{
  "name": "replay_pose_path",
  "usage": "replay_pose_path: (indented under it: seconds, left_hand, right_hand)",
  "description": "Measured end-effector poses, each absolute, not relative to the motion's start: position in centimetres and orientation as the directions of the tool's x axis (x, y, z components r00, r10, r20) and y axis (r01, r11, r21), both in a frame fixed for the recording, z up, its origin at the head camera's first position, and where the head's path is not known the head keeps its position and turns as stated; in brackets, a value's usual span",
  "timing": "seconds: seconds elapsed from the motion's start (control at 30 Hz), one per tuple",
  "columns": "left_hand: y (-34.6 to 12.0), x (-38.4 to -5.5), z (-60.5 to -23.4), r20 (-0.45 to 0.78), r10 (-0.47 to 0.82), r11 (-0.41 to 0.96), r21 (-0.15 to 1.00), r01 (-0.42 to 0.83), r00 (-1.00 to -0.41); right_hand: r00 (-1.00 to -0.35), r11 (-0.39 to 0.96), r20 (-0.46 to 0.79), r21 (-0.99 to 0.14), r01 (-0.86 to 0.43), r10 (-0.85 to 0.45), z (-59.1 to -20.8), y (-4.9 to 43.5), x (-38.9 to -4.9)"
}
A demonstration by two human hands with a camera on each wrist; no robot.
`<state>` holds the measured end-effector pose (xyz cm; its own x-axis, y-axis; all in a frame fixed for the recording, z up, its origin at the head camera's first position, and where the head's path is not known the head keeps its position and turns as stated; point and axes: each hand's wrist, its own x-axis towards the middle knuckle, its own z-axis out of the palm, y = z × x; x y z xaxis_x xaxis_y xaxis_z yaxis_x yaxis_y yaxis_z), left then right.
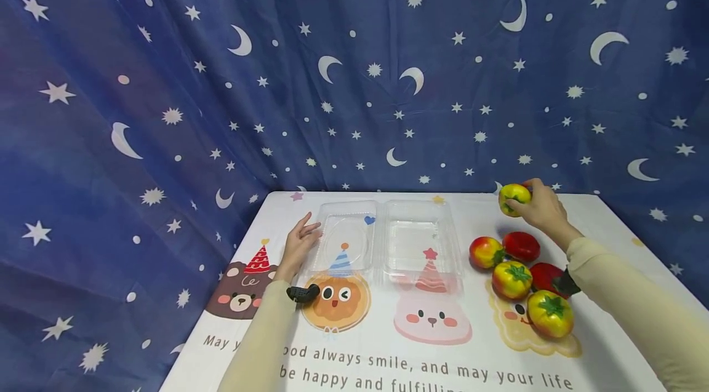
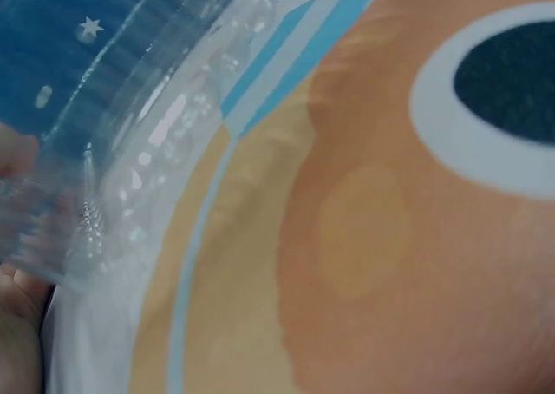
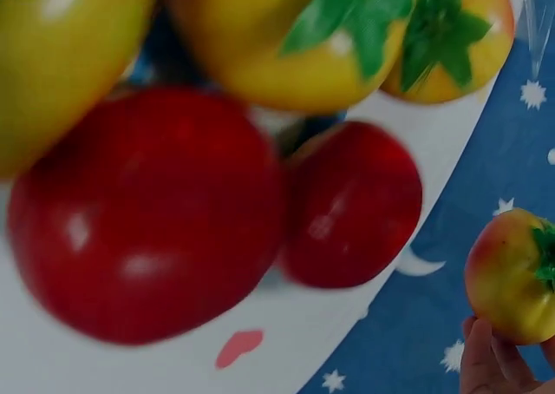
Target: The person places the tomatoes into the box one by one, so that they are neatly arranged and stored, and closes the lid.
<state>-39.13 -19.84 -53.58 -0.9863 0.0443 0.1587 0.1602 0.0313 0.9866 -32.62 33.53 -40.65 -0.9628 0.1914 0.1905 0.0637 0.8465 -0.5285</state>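
My right hand [image 1: 543, 207] grips a yellow-red tomato [image 1: 514, 199] with a green leafy top, held up over the far right of the table; the right wrist view shows the same tomato [image 3: 513, 277] in my fingers. Nearer me lie several more: yellow-red ones [image 1: 512, 280] with green tops and dark red ones [image 1: 521, 247]. A clear plastic clamshell box [image 1: 380, 256] lies unfolded at the table's middle, both halves facing up. My left hand [image 1: 299, 247] is beside the box's left edge, fingers extended at its rim. Clear plastic [image 2: 130, 177] crosses the left wrist view.
The white table cover [image 1: 354, 358] carries printed cartoon animals and lettering. A blue curtain [image 1: 354, 103] with moons and stars hangs behind the table and along its left side. Dark wrist bands [image 1: 303, 293] sit on both my wrists.
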Motion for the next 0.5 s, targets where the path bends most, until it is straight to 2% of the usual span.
replay_pose_path:
  seconds: [0.27,0.5]
  left_hand:
    - [-19.6,-37.9,-51.6,0.143,0.074,0.012,0.989,0.145,-0.987]
    - [-19.7,-38.8,-53.0,0.149,0.035,0.06,0.987,0.151,-0.988]
  right_hand:
    - [-0.971,0.83,0.201,-0.558,-0.005,0.129,-40.3,29.8,-33.8]
    - [-0.972,0.815,0.213,-0.578,-0.045,0.098,-40.0,26.9,-34.8]
